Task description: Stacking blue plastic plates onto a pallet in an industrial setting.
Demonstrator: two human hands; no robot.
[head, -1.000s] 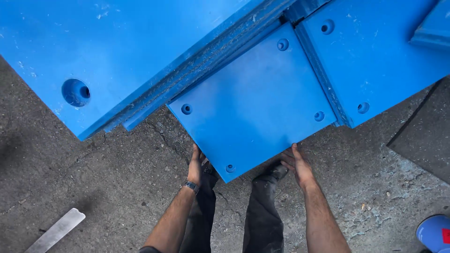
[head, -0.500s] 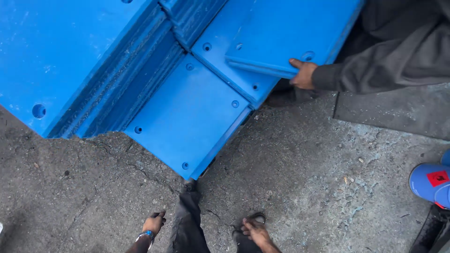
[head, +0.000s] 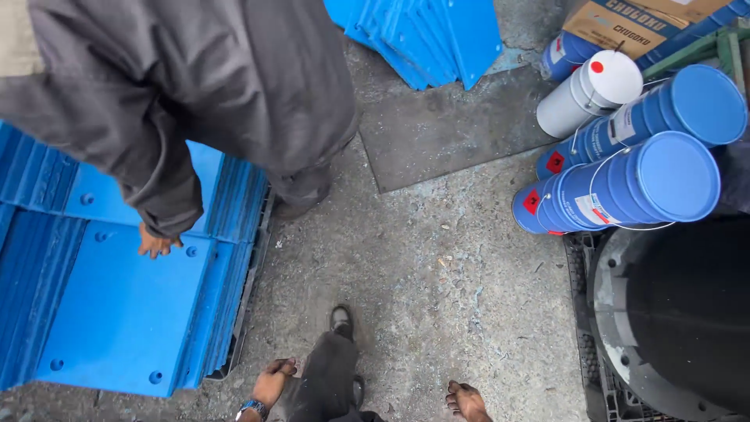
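My left hand (head: 272,383) hangs low at the bottom edge, fingers loosely curled, holding nothing, just right of a stack of blue plastic panels (head: 117,312) with bolt holes. My right hand (head: 467,402) is also at the bottom edge, empty and relaxed over the concrete floor. My dark trouser leg and shoe (head: 340,320) show between them. A co-worker in a dark grey jacket (head: 195,94) bends over the panels, one hand (head: 156,244) resting on the top panel.
Several blue drums (head: 633,184) and a white one (head: 590,90) lie stacked at the right. A large black tub (head: 680,312) sits at the lower right. More blue panels (head: 426,35) lean at the top, beside a cardboard box (head: 625,23).
My hands let go of the blue panel and dropped to my sides. The view swung right, bringing the co-worker, drums and tub into sight.
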